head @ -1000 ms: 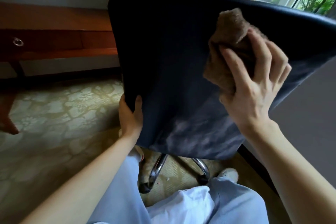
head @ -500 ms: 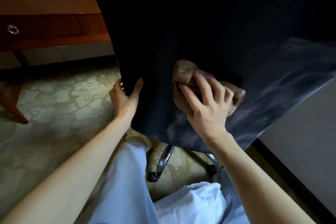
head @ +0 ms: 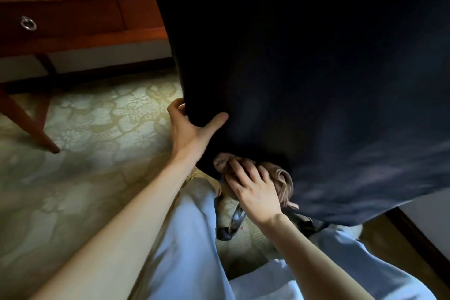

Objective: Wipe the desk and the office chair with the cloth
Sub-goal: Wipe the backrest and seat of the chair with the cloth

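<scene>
Both bare forearms reach forward. The left hand (head: 192, 134) grips the chair back (head: 316, 80) by its side edge, thumb on the near face, fingers hidden behind. The right hand (head: 254, 193), lower, curls its fingers (head: 241, 174) over the bunched cloth (head: 283, 181), pressing it against the chair back's bottom edge

Office chair (head: 304, 80) — dark back fills the frame from 12 to 3 o'clock, cut off by both edges; seat hidden behind it. Chair base: one chrome leg (head: 235, 219) with its caster shows near 6 o'clock, the rest hidden behind the back and the right hand (head: 255, 192). Cloth (head: 283, 181) — bunched, partly covered by that hand's fingers. Left hand (head: 192, 131): most fingers hidden round the back's edge, thumb in view. Desk (head: 73, 17), 10 o'clock: top and left end cut off; ring pull (head: 28, 23) too small to detail.
</scene>
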Motion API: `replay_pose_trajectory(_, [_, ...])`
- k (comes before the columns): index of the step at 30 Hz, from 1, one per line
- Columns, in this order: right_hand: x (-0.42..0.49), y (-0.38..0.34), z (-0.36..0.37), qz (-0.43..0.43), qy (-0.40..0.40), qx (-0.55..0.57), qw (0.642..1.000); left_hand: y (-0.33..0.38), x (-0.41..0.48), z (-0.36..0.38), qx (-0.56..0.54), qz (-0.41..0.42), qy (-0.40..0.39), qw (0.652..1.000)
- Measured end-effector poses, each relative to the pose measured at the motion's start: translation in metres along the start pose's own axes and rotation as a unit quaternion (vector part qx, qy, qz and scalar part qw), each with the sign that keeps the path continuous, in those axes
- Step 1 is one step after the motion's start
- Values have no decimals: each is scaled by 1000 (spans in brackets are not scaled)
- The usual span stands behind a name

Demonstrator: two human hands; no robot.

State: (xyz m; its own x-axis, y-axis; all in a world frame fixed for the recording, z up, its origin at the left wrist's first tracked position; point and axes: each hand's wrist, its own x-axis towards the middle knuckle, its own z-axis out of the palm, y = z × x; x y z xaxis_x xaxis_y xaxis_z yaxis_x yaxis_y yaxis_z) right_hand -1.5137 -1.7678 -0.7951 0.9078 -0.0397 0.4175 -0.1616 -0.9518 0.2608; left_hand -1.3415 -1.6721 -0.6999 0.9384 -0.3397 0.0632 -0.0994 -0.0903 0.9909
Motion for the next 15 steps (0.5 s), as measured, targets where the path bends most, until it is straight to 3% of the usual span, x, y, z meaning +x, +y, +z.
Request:
replay_pose_trajectory(7, [-4,-16,24,-15,-160,95,982,-10,-5,9,-1,30,36,999])
replay_pose_trajectory(15, [0,-21,35,-18,-393,147,907,-3,-17,8,-2,12,21,1000])
